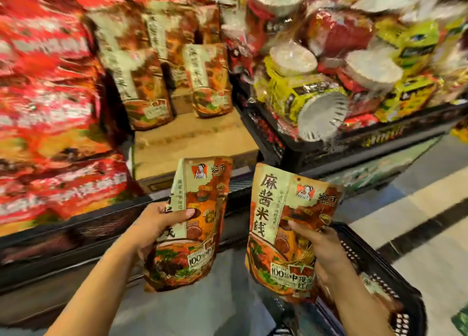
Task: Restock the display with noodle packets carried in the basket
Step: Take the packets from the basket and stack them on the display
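Each hand's grip holds one upright noodle packet, left hand (154, 228) and right hand (320, 244), faces forward to match the display (192, 138) stock; basket (379, 267) below right.

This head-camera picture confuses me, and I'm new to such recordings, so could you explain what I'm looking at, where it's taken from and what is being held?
There is no machine here. A camera worn on a person's head looks forward and down at their bare hands in a shop. The left hand grips one noodle packet, and the right hand grips another packet. Matching packets stand upright on the cardboard shelf ahead. A black basket sits low on the right.
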A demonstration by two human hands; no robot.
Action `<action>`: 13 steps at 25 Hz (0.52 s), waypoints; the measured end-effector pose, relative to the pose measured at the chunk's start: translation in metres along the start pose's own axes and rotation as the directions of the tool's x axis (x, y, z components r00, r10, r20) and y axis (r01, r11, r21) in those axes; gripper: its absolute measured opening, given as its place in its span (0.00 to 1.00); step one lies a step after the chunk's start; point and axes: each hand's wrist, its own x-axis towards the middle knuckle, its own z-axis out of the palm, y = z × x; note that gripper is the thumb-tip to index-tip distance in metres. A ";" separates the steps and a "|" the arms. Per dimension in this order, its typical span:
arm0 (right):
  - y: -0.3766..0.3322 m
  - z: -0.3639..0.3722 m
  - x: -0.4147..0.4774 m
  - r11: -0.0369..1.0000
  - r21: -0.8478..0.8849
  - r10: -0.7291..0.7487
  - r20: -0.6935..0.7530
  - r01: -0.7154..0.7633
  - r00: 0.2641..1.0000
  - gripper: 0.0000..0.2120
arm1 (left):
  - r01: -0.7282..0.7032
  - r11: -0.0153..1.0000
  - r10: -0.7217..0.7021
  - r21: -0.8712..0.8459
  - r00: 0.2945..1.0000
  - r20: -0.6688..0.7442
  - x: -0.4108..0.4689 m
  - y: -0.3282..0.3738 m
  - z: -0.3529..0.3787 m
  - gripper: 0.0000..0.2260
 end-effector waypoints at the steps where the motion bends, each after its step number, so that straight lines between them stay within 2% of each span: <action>1: -0.002 0.011 -0.003 1.000 0.008 -0.019 0.029 0.019 0.999 0.45 | -0.017 0.999 0.016 -0.034 0.999 -0.031 -0.007 -0.002 -0.011 0.10; 6: -0.024 0.048 0.006 0.978 -0.109 -0.158 0.160 0.176 0.974 0.15 | -0.113 0.985 0.099 -0.133 0.989 -0.105 -0.012 0.002 -0.050 0.16; 7: -0.029 0.054 0.013 0.970 -0.127 -0.183 0.180 0.208 0.966 0.15 | -0.132 0.981 0.117 -0.143 0.987 -0.110 -0.010 0.007 -0.054 0.17; 10: -0.047 0.074 0.047 0.944 -0.168 -0.237 0.261 0.285 0.936 0.25 | -0.202 0.972 0.189 -0.116 0.975 -0.120 0.008 0.025 -0.063 0.21; 13: -0.071 0.099 0.104 0.926 -0.209 -0.228 0.358 0.315 0.906 0.22 | -0.271 0.961 0.260 -0.060 0.955 -0.143 0.045 0.052 -0.075 0.33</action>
